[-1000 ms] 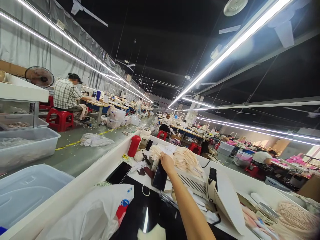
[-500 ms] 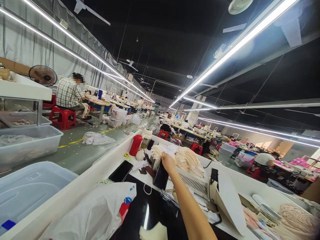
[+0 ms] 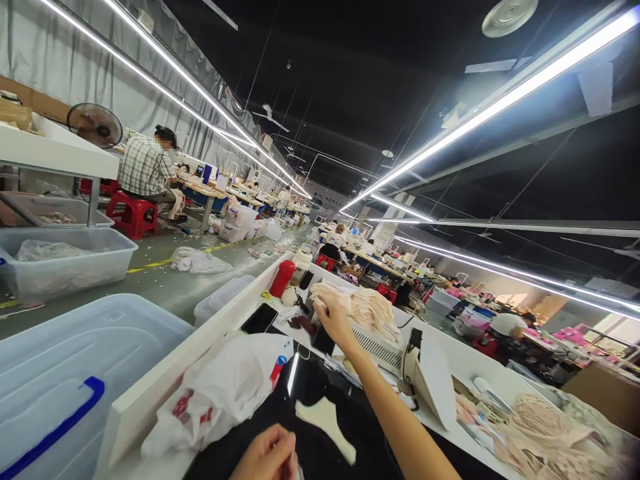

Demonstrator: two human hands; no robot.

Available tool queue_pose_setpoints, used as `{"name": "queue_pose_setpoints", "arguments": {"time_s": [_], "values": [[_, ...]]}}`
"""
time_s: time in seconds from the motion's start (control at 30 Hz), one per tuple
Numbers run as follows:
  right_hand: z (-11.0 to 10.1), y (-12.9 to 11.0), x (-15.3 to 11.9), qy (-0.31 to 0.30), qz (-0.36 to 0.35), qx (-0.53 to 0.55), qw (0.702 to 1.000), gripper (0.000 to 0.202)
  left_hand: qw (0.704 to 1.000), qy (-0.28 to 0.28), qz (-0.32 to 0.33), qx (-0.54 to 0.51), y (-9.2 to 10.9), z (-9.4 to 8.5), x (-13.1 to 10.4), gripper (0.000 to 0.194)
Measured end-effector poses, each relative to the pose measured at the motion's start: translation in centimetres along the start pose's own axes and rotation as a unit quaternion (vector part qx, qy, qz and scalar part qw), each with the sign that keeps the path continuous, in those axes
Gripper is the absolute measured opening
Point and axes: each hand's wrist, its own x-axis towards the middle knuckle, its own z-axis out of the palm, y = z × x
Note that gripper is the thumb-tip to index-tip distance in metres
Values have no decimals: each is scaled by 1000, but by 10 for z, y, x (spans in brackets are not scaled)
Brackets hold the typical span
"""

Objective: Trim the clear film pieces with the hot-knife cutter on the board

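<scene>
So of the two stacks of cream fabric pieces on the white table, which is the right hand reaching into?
The right hand touches the far cream fabric stack beside the red bottle; the other cream pile lies untouched at the near right.

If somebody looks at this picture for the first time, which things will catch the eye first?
The long bright ceiling light running from the upper right draws the eye first. Below it, the right hand reaches to a stack of cream fabric pieces on the white table, beside a red bottle. The left hand rests at the bottom edge.
</scene>
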Motion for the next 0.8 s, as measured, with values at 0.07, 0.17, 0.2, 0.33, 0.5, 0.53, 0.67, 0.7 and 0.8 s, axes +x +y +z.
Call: {"name": "queue_pose_setpoints", "arguments": {"time_s": [0.07,0.17,0.2,0.33,0.5,0.53,0.67,0.7,0.8], "values": [[-5,-21,-38,-39,1,63,997,37,1000,-9,26,-9,1,5,-1,59],[-15,-45,-106,-100,29,155,982,46,999,0,47,-12,5,10,-9,64],[-18,-51,-128,-117,43,181,976,50,999,0,49,-11,7,11,-11,64],[-26,-66,-202,-138,112,258,950,57,998,-17,56,22,13,9,-17,60],[-26,-80,-248,-130,171,334,918,65,991,-34,85,94,20,15,-32,58],[-27,-83,-252,-131,174,349,911,65,989,-36,93,110,23,18,-37,58],[-34,-99,-266,-142,173,398,890,60,975,-36,120,181,34,34,-59,53],[-37,-102,-270,-149,174,412,882,59,971,-35,124,200,37,37,-65,51],[-41,-106,-283,-176,189,464,847,54,958,-31,123,256,39,45,-79,50]]}}
